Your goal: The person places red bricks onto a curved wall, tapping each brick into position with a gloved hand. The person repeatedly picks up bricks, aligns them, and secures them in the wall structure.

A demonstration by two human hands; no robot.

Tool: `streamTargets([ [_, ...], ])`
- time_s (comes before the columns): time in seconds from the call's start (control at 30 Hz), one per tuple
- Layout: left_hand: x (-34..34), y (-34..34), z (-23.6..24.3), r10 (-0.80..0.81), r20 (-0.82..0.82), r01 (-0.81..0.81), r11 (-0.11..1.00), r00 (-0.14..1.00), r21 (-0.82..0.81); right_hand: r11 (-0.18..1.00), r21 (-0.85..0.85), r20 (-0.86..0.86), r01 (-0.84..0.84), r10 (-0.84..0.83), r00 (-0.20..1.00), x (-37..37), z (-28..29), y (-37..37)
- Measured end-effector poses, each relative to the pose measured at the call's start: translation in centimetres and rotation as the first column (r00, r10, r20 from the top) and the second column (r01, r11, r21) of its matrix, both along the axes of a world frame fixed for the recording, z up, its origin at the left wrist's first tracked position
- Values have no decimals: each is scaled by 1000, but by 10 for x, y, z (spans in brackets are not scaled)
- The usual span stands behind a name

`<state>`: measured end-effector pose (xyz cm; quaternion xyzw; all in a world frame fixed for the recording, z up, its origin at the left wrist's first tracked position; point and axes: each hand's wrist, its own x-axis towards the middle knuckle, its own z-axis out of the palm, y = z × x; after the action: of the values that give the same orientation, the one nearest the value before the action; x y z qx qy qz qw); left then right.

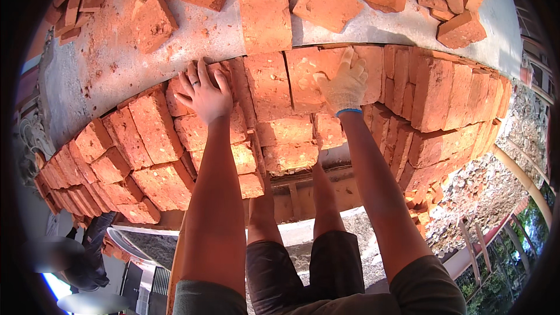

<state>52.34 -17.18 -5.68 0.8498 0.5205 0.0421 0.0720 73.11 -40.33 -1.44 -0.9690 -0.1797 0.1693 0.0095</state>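
My left hand, bare with a ring on one finger, rests with spread fingers on an orange-red brick at the top of a stack. To the right, my right hand wears a cream knitted glove with a blue cuff. Its fingers lie apart over another brick in the top row; its palm hides part of that brick. Between the hands sits a flat brick, with a dark gap along its right side. Neither hand is visibly wrapped around a brick.
Beyond the stack, a grey surface bears a whole brick and several broken pieces. Stacked bricks curve away on both sides. Rubble and a pole are at right. Another person is at lower left.
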Motion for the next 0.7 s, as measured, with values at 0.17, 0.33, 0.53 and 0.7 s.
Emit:
streamTargets([
  [0.17,-1,-1,0,5,9,-5,1000,1000,-6,987,136,-27,91,-88,996,-44,9,-27],
  [0.33,-3,0,-6,9,-5,-9,1000,1000,-3,932,230,-237,280,-225,945,-178,13,-93],
  [0.53,-4,2,-7,-7,5,7,1000,1000,13,962,205,-242,180,-128,962,-227,-21,-86],
  [0.7,-5,0,-7,-4,18,3,1000,1000,21,809,376,-320,452,-345,883,-90,-32,-33],
])
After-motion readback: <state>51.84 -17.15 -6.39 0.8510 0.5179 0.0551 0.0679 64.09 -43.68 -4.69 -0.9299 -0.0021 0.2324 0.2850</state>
